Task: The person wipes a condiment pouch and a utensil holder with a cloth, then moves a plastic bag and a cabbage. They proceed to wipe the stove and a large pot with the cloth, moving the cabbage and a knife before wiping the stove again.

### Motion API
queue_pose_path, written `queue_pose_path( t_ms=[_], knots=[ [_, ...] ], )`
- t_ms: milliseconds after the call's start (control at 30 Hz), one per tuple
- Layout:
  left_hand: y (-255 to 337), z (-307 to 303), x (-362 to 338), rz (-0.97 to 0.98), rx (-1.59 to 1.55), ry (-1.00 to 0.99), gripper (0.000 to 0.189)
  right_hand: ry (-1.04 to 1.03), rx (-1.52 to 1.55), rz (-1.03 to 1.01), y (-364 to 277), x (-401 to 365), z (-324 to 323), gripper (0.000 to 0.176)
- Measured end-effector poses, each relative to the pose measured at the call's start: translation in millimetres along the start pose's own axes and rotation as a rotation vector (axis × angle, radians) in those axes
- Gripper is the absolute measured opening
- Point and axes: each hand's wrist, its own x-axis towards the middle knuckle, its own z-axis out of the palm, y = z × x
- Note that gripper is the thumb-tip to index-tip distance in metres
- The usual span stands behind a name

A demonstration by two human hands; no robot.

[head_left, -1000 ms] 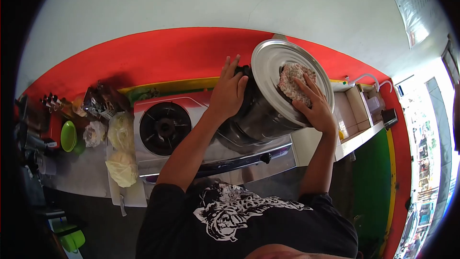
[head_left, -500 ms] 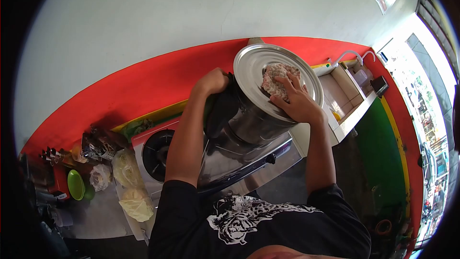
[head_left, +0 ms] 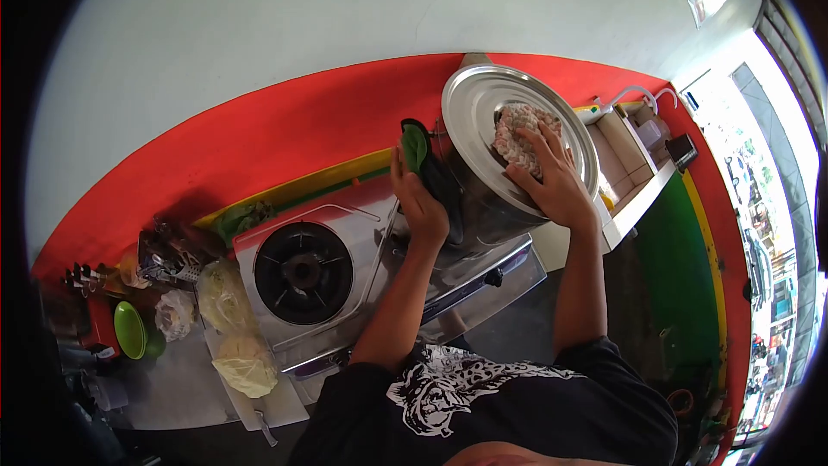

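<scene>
A large steel pot (head_left: 492, 198) stands tilted in my view on the stove's right side, covered by a round metal lid (head_left: 473, 99). My right hand (head_left: 552, 174) rests on the lid's middle, its fingers curved over a bunched, pale knitted cloth (head_left: 513, 140). At the pot's left side, a black cloth with a green lining (head_left: 417, 148) hangs against the wall of the pot. My left hand (head_left: 421, 204) lies against this cloth with fingers stretched out and not wrapped round it.
Left of the pot is a gas burner (head_left: 304, 273) on a steel stove (head_left: 379, 207). Further left are a cabbage (head_left: 246, 366), bagged vegetables (head_left: 226, 295), a knife (head_left: 266, 428) and green bowls (head_left: 129, 330). A sink (head_left: 611, 155) lies to the right; a wall rises behind.
My left hand has opened out from its closed hold at the pot's far left side and moved nearer and lower. The right hand stays on the knitted cloth. The view has shifted slightly.
</scene>
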Motion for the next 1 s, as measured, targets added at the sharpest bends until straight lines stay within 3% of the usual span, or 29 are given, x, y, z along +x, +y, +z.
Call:
queue_pose_path(
  t_ms=[133,200,233,333,400,467,533,633,733,833,900,1000],
  knots=[
    [-26,-7,-31,-0.056,-0.212,-0.129,0.046,-0.046,0.031,0.016,0,0,-2,0.073],
    [-20,-6,-40,0.245,0.15,-0.133,0.037,-0.038,0.071,0.019,1,1,0,0.073],
    [-20,-5,-38,0.229,0.15,-0.118,0.037,-0.042,0.035,0.022,-2,1,-1,0.072],
    [-40,-1,-28,0.058,0.097,-0.062,0.038,-0.052,0.056,0.02,1,3,0,0.07],
    [-91,-12,-30,-0.07,0.475,-0.42,0.037,-0.076,0.026,0.01,0,3,-1,0.069],
    [-127,-3,-2,-0.198,0.122,-0.366,0.038,-0.084,0.03,0.013,0,4,-1,0.068],
    [-88,5,54,-0.472,-0.335,-0.388,0.041,-0.096,0.007,0.0,1,5,-1,0.068],
    [-154,24,87,-0.526,-0.277,-0.527,0.038,-0.104,0.0,-0.001,-4,6,-4,0.067],
    [-143,14,104,-0.621,-0.033,-0.59,0.035,-0.109,0.021,0.004,-8,6,-3,0.066],
    [-172,23,80,-0.557,-0.149,-0.363,0.034,-0.108,0.025,-0.015,-7,7,-4,0.065],
    [-188,23,67,-0.632,-0.251,-0.377,0.037,-0.107,0.033,-0.035,-7,7,-2,0.065],
    [-138,11,62,-0.687,-0.298,-0.441,0.048,-0.097,0.057,-0.031,-6,7,-1,0.064]
  ],
)
